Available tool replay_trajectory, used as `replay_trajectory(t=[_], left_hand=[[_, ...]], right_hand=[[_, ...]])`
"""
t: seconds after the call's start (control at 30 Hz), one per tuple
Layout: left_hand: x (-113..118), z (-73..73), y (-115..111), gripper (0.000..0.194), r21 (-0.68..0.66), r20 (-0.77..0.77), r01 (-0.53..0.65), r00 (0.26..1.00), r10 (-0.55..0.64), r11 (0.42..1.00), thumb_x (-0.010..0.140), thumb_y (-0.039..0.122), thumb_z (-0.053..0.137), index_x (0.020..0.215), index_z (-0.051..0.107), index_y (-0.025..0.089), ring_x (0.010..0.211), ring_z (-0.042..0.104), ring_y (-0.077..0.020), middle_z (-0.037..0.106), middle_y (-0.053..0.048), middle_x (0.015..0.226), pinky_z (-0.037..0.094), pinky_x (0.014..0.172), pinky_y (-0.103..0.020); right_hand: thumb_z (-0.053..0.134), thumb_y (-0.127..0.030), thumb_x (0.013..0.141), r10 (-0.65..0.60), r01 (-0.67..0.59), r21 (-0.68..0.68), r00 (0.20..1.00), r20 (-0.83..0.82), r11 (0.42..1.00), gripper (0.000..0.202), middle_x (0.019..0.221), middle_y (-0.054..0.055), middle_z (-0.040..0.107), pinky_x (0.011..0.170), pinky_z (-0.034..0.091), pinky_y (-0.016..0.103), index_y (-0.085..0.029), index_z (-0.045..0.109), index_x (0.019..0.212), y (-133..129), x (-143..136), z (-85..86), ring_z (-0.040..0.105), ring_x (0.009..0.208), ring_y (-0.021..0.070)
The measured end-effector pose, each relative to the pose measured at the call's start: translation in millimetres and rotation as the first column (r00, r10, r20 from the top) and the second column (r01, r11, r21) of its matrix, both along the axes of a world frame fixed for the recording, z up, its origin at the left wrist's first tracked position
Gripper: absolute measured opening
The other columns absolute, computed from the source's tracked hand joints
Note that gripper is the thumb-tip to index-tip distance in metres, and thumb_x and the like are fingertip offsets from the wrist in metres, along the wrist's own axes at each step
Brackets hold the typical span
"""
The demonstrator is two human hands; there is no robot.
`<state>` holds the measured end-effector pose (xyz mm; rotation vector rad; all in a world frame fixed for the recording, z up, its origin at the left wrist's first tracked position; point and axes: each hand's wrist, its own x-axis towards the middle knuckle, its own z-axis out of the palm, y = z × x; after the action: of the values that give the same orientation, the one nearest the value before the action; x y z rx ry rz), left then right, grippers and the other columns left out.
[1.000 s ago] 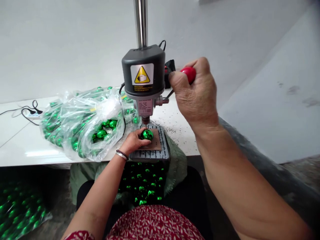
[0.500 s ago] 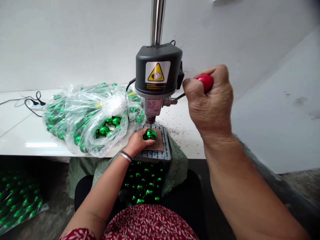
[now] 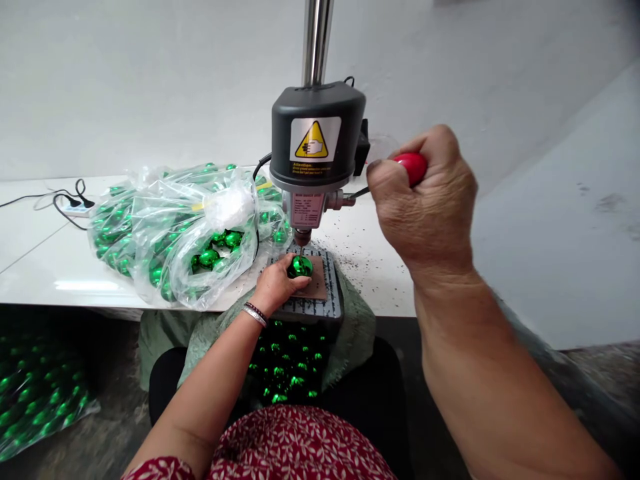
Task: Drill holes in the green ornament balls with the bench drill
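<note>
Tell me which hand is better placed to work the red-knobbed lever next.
Probably the right: the right hand is wrapped around the red knob, while the left hand is occupied, holding the green ball beneath the drill chuck.

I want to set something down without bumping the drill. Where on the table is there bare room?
Best is the white tabletop at left, between the power strip, plastic bag and front edge. Right of the drill base, dark bits litter the table. It's crowded under the drill, where the left hand holds a green ball, the bag close by.
</note>
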<state>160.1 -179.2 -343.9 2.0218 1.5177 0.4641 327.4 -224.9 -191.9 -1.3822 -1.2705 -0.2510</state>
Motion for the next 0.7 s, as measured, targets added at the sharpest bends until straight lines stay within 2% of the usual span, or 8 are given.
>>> replay_trajectory(t=[0.13,0.27,0.5,0.7], left_hand=[[1.6,3.1,-4.2,0.067,0.024,-0.042,-0.023,0.999,0.024,0.999,0.078,0.046,0.071,0.139,0.055,0.024,0.098,0.069,-0.0266,0.075,-0.009,0.109,0.05,0.085,-0.034],[3.5,2.6,-8.6,0.064,0.066,-0.092,-0.054,0.994,0.06,0.996,0.08,0.05,0.069,0.137,0.056,0.024,0.101,0.068,-0.0291,0.075,-0.01,0.107,0.05,0.084,-0.034],[5.7,-1.8,-13.0,0.057,0.1,-0.077,-0.063,0.994,0.071,0.993,0.081,0.05,0.067,0.132,0.058,0.027,0.093,0.07,-0.0274,0.076,-0.008,0.102,0.05,0.079,-0.032],[5.6,-5.1,-12.6,0.062,0.114,-0.073,-0.082,0.993,0.091,0.99,0.081,0.051,0.067,0.136,0.055,0.025,0.093,0.07,-0.0276,0.076,-0.008,0.102,0.049,0.075,-0.031]], right_hand=[[0.056,-0.025,0.081,0.015,-0.018,0.036,0.996,0.091,0.999,0.016,0.06,-0.008,0.041,0.061,0.032,0.018,-0.017,0.044,0.074,-8.7,0.2,-6.4,0.031,0.056,0.0011],[0.053,-0.027,0.081,0.028,-0.031,0.041,0.997,0.073,0.999,0.013,0.06,-0.008,0.043,0.061,0.034,0.019,-0.018,0.045,0.075,-13.8,-2.5,-9.6,0.035,0.056,0.0019],[0.049,-0.029,0.08,0.03,-0.031,0.029,0.998,0.056,0.999,0.012,0.061,-0.006,0.042,0.061,0.037,0.021,-0.02,0.043,0.075,-15.4,-5.9,-11.9,0.034,0.056,0.0041],[0.049,-0.027,0.082,-0.007,0.004,0.036,0.996,0.091,0.999,0.01,0.064,-0.005,0.045,0.063,0.04,0.022,-0.021,0.043,0.076,-21.8,-6.7,-21.1,0.038,0.057,0.0053]])
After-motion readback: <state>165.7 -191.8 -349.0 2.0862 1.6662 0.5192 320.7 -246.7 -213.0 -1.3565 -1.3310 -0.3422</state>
